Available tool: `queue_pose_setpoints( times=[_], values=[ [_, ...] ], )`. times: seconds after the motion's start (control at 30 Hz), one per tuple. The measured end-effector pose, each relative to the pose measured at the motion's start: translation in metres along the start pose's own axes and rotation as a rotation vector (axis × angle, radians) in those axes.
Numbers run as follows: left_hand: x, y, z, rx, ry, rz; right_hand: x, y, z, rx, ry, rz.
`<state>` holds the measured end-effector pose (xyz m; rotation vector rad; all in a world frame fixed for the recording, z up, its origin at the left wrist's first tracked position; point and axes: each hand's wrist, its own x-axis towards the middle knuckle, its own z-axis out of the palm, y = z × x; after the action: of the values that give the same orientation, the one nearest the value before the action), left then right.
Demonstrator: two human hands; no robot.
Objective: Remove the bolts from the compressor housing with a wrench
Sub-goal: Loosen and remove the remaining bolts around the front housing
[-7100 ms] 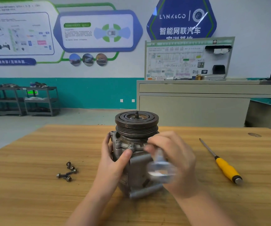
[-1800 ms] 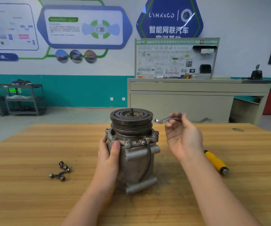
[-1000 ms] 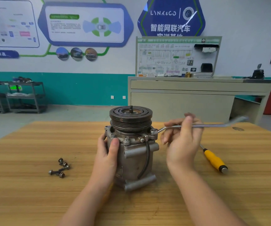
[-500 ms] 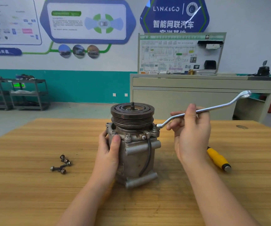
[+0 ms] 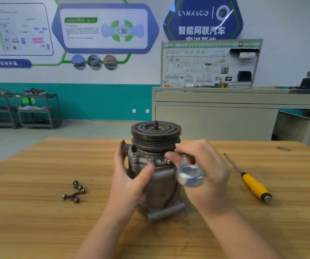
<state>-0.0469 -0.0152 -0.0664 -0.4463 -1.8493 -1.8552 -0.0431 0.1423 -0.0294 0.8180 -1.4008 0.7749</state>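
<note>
- The wooden bench (image 5: 38,212) fills the lower part of the view and carries everything below.
- The compressor housing (image 5: 158,184) stands upright at the bench's middle, with its grooved pulley (image 5: 156,136) on top.
- The left hand (image 5: 130,176) wraps the housing's left side, its grip grasping the body, thumb across the front and fingers behind.
- The right hand (image 5: 204,174) sits at the housing's upper right, its grip clenched round the wrench (image 5: 189,174), whose near ring end points at the camera and is blurred.
- A yellow-handled screwdriver (image 5: 251,182) lies on the bench to the right, well apart from the housing.
- Bolts still in the flange (image 5: 150,160) show below the pulley.
- Loose bolts (image 5: 75,192) lie in a small cluster on the bench to the left of the housing.
</note>
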Motion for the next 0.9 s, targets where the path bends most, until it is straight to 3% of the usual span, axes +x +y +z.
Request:
queue_pose_setpoints(
  times=[0.07, 0.13, 0.27, 0.33, 0.4, 0.53, 0.57, 0.63, 0.77, 0.9],
  values=[
    [0.001, -0.001, 0.001, 0.0, -0.04, -0.018, -0.002, -0.001, 0.002, -0.057, 0.006, -0.037],
    [0.002, -0.001, 0.001, -0.009, -0.031, -0.043, -0.005, -0.003, 0.005, -0.028, 0.088, 0.068],
    [0.001, 0.002, 0.001, -0.014, -0.029, -0.072, 0.003, -0.002, 0.01, 0.405, 0.48, 0.58],
    [0.0, 0.002, 0.002, -0.021, -0.031, -0.083, 0.011, 0.014, 0.007, 0.531, 0.549, 0.846],
    [0.0, 0.002, 0.003, -0.031, -0.026, -0.082, 0.022, 0.036, 0.004, 0.694, 0.436, 1.126],
    [0.002, -0.002, 0.006, -0.039, -0.016, -0.059, 0.042, 0.064, 0.002, 0.878, -0.092, 1.632],
    [0.002, -0.002, 0.007, -0.041, -0.016, -0.054, 0.046, 0.067, 0.001, 0.902, -0.197, 1.683],
    [0.003, -0.004, 0.007, -0.045, -0.007, -0.047, 0.053, 0.069, -0.001, 0.949, -0.253, 1.728],
    [0.006, -0.009, 0.003, -0.079, 0.012, -0.059, 0.061, 0.065, -0.014, 1.006, 0.043, 1.699],
    [0.008, -0.013, 0.004, -0.08, 0.023, -0.054, 0.057, 0.051, -0.029, 0.718, 0.16, 1.502]
  ],
)
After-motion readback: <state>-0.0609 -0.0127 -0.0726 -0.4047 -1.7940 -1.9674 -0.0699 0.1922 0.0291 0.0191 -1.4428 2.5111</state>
